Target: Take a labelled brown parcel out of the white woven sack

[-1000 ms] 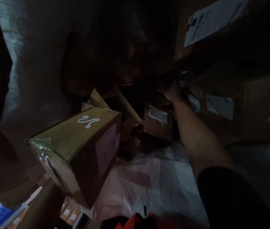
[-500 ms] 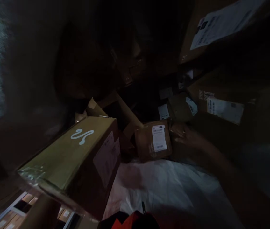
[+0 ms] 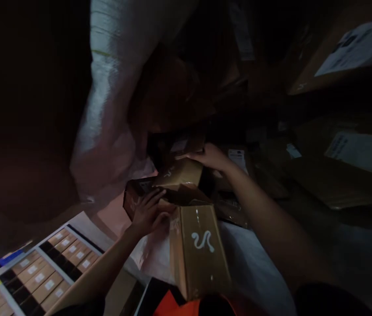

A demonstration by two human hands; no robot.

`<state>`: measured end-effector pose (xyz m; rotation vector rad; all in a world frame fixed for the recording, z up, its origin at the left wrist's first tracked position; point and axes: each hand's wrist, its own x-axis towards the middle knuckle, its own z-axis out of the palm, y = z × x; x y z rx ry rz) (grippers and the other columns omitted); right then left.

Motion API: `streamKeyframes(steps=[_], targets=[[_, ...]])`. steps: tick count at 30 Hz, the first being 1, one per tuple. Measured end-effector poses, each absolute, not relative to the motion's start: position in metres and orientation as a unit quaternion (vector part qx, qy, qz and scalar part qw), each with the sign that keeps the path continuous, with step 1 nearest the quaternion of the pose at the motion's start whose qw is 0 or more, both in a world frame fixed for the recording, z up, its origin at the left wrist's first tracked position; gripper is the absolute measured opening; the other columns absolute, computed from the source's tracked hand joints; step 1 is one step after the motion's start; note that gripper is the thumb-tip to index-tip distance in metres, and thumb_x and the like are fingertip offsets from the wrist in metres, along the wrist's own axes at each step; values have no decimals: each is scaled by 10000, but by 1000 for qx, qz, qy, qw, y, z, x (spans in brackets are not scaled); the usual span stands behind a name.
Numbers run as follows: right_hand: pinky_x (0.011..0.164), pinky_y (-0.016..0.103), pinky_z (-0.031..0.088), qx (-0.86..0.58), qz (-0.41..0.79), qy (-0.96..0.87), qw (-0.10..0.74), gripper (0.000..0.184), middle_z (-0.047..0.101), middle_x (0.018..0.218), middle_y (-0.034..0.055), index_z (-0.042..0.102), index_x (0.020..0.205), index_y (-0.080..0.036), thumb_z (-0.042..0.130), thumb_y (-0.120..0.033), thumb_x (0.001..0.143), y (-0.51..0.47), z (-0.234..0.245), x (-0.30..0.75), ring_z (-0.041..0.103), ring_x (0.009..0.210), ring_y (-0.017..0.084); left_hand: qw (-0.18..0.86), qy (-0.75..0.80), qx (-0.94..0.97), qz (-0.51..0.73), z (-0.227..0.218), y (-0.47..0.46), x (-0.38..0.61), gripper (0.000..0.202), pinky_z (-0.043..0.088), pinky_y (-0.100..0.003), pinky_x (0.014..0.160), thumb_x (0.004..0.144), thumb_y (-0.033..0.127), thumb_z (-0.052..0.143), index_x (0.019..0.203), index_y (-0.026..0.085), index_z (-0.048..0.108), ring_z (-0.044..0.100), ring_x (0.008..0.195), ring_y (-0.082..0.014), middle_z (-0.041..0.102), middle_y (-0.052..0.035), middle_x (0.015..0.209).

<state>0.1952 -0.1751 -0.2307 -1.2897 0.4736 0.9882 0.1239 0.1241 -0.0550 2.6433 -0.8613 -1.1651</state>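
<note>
The scene is very dark. My right hand (image 3: 209,157) reaches forward and rests on top of a small brown cardboard box (image 3: 181,172) with a white squiggle mark, its fingers spread over the box's far edge. My left hand (image 3: 149,211) lies flat with fingers apart on another small box (image 3: 134,197) just below and to the left. A longer cardboard box (image 3: 201,248) with a white squiggle logo stands close in front of me, between my two forearms.
A large white woven sack wall (image 3: 107,105) rises at the left. Big cardboard boxes with white shipping labels (image 3: 360,151) are stacked at the right. A gridded panel with tan rectangles (image 3: 37,276) lies at the lower left. White plastic sheeting (image 3: 255,272) covers the bottom.
The view swung left. My right hand drew back from the deep pile onto a small box. My left hand came into view on a box. The long logo box now stands nearer, centre.
</note>
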Motion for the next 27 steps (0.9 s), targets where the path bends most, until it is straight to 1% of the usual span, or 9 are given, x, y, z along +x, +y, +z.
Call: streamKeyframes(steps=[3,7,11,14,16,19,22,24,27], targets=[[946,387,578,-485,435,304,695,324,791,1159,125,768,1095,-155,751,-346,834,-192,-233,168,752,1047,261,64,-286,874,-388,-56,118,117,218,469,-529,1115,1021,334,580,1101,216,745,558,1394,-329,679,-120,1417],[940,410,593,-509,412,337,677,316,805,1093,109,775,1028,-151,738,-367,800,-201,-232,152,760,1002,268,122,-300,878,-353,-60,117,116,244,495,-482,1084,1020,326,607,1178,176,717,591,1347,-314,689,-149,1386],[893,411,613,-561,412,307,649,304,812,1015,103,789,962,-160,694,-411,820,-197,-204,131,764,984,298,179,-295,885,-313,-51,123,118,132,519,-476,1034,990,274,625,1059,188,698,622,1263,-318,696,-161,1302],[897,414,620,-556,423,282,657,286,811,1036,98,794,977,-182,647,-394,855,-194,-163,99,763,1018,306,209,-287,885,-301,-34,123,119,106,521,-474,1034,980,276,650,1022,179,647,595,1283,-332,641,-189,1332],[930,418,617,-553,420,294,657,316,804,1096,101,794,1059,-201,628,-410,889,-194,-135,75,756,1063,303,233,-292,871,-320,-22,121,121,116,510,-465,1064,1003,286,628,1037,176,619,565,1331,-331,606,-202,1372],[1008,444,597,-553,413,318,650,418,782,1195,122,767,1211,-210,596,-475,936,-200,-102,42,735,1142,302,261,-301,837,-376,-12,116,123,173,505,-446,1084,1051,335,555,1089,172,599,542,1366,-317,583,-209,1415],[1032,495,592,-564,406,332,638,475,769,1229,146,756,1229,-195,600,-516,915,-210,-86,12,721,1180,321,272,-280,805,-447,-13,109,124,232,510,-429,1086,1052,393,564,1142,182,602,540,1373,-308,569,-198,1453],[998,511,615,-600,397,348,601,469,776,1202,145,767,1196,-206,640,-528,878,-218,-80,-9,732,1151,338,278,-249,786,-493,-16,101,124,266,511,-426,1092,1029,411,616,1188,199,602,550,1365,-303,574,-177,1461],[868,469,666,-649,380,373,543,396,796,1072,121,783,1158,-268,680,-522,872,-232,-71,-37,758,1045,338,289,-191,744,-572,-19,84,130,396,491,-444,1125,985,422,700,1324,251,587,545,1383,-305,539,-143,1528]])
